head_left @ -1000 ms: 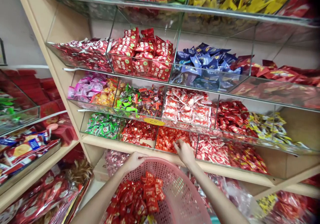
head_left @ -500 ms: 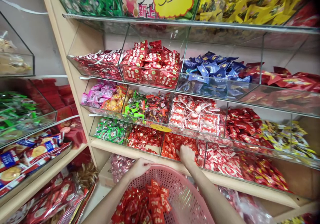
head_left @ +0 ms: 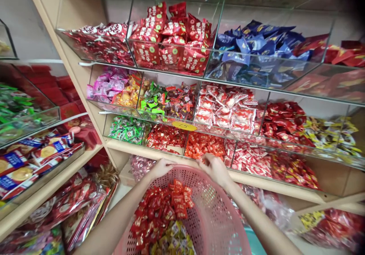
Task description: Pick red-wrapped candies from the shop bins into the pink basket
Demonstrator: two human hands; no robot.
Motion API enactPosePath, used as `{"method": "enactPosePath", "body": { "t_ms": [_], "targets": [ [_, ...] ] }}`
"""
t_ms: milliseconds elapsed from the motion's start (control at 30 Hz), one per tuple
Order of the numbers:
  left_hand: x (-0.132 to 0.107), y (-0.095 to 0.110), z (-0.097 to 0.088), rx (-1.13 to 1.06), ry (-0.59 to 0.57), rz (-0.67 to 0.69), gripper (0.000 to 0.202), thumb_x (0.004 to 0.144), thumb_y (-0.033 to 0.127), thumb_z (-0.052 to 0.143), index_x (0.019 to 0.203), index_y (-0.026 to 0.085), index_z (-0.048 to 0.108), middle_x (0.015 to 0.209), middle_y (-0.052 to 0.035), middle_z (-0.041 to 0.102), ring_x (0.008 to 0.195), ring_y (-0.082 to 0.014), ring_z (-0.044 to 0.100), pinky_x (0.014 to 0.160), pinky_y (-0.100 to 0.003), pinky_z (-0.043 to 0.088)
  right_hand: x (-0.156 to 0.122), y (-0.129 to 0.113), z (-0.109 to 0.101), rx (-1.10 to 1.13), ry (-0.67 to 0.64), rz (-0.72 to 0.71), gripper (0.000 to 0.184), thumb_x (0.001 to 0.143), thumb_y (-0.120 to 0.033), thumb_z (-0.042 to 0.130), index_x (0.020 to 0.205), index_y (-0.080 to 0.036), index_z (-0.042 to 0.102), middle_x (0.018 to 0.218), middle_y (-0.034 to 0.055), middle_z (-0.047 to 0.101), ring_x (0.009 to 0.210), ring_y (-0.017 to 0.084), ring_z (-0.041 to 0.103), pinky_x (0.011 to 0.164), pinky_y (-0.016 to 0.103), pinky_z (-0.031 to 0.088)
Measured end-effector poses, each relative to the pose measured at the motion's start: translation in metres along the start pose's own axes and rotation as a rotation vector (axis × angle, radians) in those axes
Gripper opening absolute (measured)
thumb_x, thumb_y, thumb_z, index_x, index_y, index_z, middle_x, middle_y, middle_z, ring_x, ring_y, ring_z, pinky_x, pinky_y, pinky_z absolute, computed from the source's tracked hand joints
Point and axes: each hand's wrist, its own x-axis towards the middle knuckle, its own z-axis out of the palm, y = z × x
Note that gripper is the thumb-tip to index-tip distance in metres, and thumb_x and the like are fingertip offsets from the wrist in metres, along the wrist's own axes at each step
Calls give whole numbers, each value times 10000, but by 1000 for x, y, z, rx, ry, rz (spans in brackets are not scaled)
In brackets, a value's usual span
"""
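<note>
My left hand [head_left: 161, 167] is closed on the far rim of a pink perforated basket [head_left: 216, 217]. The basket holds a heap of red wrapped candies [head_left: 159, 213] with some yellow-wrapped ones [head_left: 173, 240] below them. My right hand [head_left: 214, 168] hovers at the rim's far edge, just in front of a glass bin of red candies [head_left: 205, 144]. Its fingers are curled inward, and what they hold is hidden.
Glass-fronted bins fill the wooden shelves: red packets [head_left: 171, 42], blue packets [head_left: 251, 46], green candies [head_left: 127, 129], red-and-white candies [head_left: 228, 108]. A yellow price tag [head_left: 184, 125] is stuck on the glass. Another shelf unit [head_left: 34, 160] stands at the left. Bagged sweets lie under the lowest shelf.
My right hand has pulled back out of the red candy bin to the basket rim. The view has tilted down, showing more of the basket. My left hand keeps its hold.
</note>
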Motion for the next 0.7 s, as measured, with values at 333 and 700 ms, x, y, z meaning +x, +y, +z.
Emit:
{"method": "enactPosePath", "body": {
  "t_ms": [333,700],
  "targets": [
    [-1,2,-1,15,-8,-10,350,732,278,483,1013,148,645,975,-33,674,856,-174,627,784,-278,472,-48,-3,81,-292,-462,-207,230,821,-323,423,857,-166,587,855,97,658,792,211,626,639,249,398],
    [0,-7,0,12,-4,27,340,742,294,484,1010,165,649,1002,-25,664,896,-181,618,841,-290,447,-36,-3,94,-396,-481,-202,260,831,-257,417,894,-109,621,887,148,659,847,259,622,704,320,463]
  ]
}}
